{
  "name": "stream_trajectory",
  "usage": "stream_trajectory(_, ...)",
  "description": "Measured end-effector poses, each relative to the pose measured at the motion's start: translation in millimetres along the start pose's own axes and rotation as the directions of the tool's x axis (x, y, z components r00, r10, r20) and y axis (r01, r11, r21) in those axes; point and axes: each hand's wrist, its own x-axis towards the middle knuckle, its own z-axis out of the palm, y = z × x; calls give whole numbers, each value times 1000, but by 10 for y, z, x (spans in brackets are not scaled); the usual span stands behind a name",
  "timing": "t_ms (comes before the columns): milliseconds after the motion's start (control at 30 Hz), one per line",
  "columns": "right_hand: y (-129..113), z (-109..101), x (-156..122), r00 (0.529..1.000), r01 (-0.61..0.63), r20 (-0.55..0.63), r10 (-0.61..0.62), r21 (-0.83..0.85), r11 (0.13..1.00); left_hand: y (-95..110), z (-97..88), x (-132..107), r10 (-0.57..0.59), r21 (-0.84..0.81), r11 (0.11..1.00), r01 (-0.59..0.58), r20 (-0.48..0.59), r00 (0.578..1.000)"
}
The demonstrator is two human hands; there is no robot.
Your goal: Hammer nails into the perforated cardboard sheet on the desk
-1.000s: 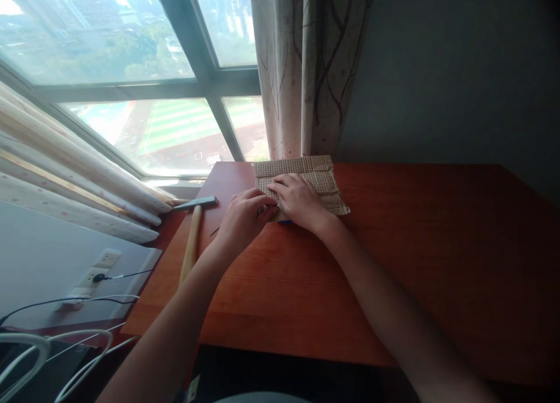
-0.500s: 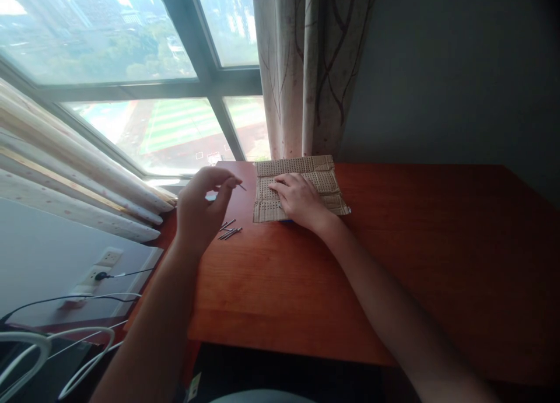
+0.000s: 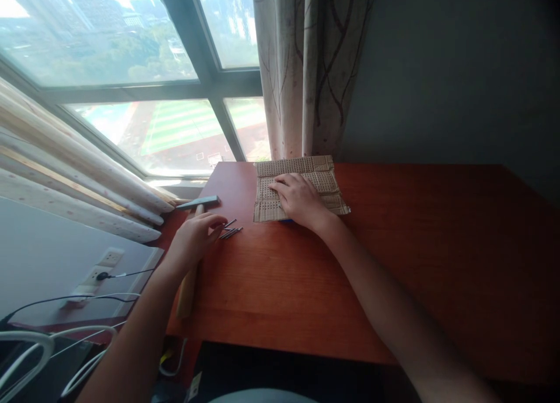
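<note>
My left hand is at the left of the table, its thumb and forefinger curled together at the near ends of several loose metal nails. One nail seems to be between the fingertips, though the contact is hard to see. Under that hand and wrist lies a hammer with a grey head and a wooden handle. My right hand rests on a sheet of brown cardboard covered in rows of small holes. Its thumb and forefinger are bent together; anything between them is too small to make out.
A bit of something blue peeks from beneath the cardboard's near edge. The reddish-brown table meets the window and curtain at the back. A socket with a plug and white cables are at the left.
My left hand has come down and toward me from above the table, where it held a nail, to the loose nails. The hammer head is now uncovered. My right hand has stayed put.
</note>
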Motion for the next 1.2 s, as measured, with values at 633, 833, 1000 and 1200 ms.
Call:
stream_trajectory(633,-14,-25,5,1000,-6,11,6,5,1000,1004,-41,443,125,-328,925,-194,-219,968)
stream_trajectory(833,-16,-22,11,1000,-5,10,5,9,1000,1169,58,550,178,-222,951,-215,-175,968)
stream_trajectory(1000,-16,-16,13,1000,-5,10,5,9,1000,1172,34,550,220,-280,927,-248,-130,967)
stream_trajectory(1200,-12,-15,15,1000,-1,16,0,5,1000,1236,87,584,196,-335,907,-256,-205,959)
